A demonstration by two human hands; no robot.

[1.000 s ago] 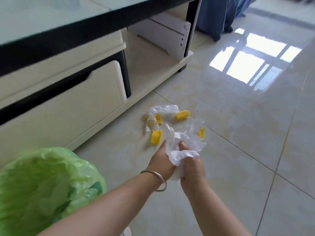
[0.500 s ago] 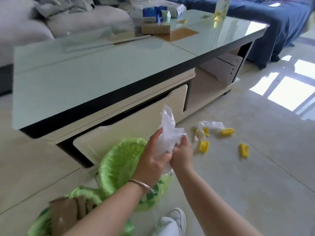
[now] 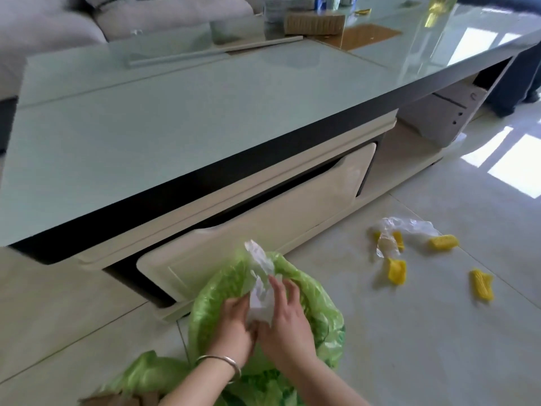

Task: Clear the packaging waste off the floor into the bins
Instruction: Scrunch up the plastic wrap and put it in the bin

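Plastic wrap (image 3: 260,300) is feather-light and crinkly, so bunching it from both sides works; left hand (image 3: 234,323) and right hand (image 3: 285,320) both pinch the wad right over the green bin (image 3: 319,312). Half a second ago it was held higher, short of the bin's mouth; yellow foam bits (image 3: 396,271) and another wrapper (image 3: 409,227) still lie on the floor.

Glass-topped coffee table (image 3: 181,112), glossy tiled floor (image 3: 439,332)

Second green-lined bin (image 3: 140,376): lower frame edge is cutting it off. Bin interior (image 3: 295,291): hands are hiding it. Items at surface's far edge (image 3: 314,22): top edge is cropping them, labels unreadable.
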